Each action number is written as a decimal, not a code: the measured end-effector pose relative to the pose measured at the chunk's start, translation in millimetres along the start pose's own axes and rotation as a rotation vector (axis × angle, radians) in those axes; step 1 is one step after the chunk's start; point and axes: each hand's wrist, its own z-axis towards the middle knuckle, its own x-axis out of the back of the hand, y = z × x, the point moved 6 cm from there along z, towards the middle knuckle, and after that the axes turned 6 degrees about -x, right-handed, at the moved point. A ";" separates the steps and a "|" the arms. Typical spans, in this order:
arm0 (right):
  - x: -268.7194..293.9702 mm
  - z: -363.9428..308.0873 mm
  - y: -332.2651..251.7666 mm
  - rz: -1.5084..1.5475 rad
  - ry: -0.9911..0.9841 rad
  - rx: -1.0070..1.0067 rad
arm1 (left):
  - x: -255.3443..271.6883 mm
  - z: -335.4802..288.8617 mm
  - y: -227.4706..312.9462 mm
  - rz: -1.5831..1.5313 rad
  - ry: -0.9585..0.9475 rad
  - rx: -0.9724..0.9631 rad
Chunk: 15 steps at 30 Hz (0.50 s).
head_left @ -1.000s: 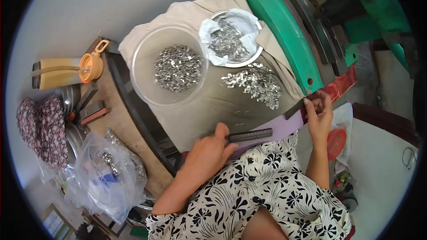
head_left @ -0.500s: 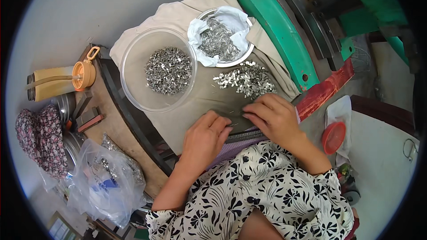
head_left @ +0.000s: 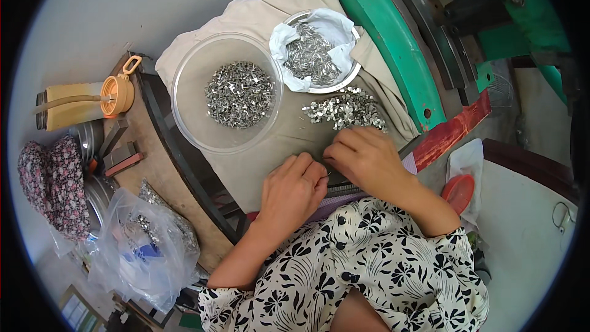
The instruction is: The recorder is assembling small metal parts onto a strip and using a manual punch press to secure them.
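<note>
Over the cloth-covered table, my left hand [head_left: 294, 189] is closed in a pinch, and a thin metal pin [head_left: 329, 173] pokes out at its fingertips. My right hand [head_left: 367, 158] is pinched too, its fingertips meeting those of the left; whatever it holds is hidden by the fingers. Just beyond the right hand lies a loose heap of small flat metal pieces [head_left: 347, 109]. Behind that heap, a round metal bowl [head_left: 353, 75] lined with pale cloth holds many thin metal pins [head_left: 313, 55]. Farther left, a wide clear plastic tub [head_left: 184, 129] contains a pile of small metal parts [head_left: 239, 94].
A green machine [head_left: 393, 55] with dark steel parts stands at the right. On the left are an orange-lidded bottle [head_left: 117, 95], a floral cloth item [head_left: 55, 184] and a clear plastic bag [head_left: 144, 264]. A red round dish [head_left: 458, 193] lies beyond my right elbow.
Both hands have come together, with the right hand moving left until its fingertips meet the left's. The whole view has shifted slightly.
</note>
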 end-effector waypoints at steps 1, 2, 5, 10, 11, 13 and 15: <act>-5.4 1.3 -1.3 -0.046 -0.054 0.027 | 0.8 -0.2 0.0 0.001 0.001 0.001; -5.2 1.7 -2.3 -0.047 -0.053 0.028 | 1.4 -0.3 -0.3 -0.018 0.000 0.006; -6.7 0.6 -6.1 -0.175 -0.127 0.036 | 3.2 -1.7 -1.7 -0.055 -0.001 0.018; 12.9 8.0 3.4 -0.071 -0.142 -0.040 | 4.6 -1.3 -2.0 -0.107 0.031 0.010; 22.5 16.2 4.0 -0.114 -0.039 -0.026 | 4.6 -0.8 -2.1 -0.110 0.027 0.014; 40.2 41.3 3.6 -0.144 0.124 -0.055 | 5.5 -1.2 -2.0 -0.111 0.024 0.019; 46.7 67.1 14.1 -0.178 0.228 -0.052 | 4.9 0.1 -1.0 -0.113 -0.006 0.044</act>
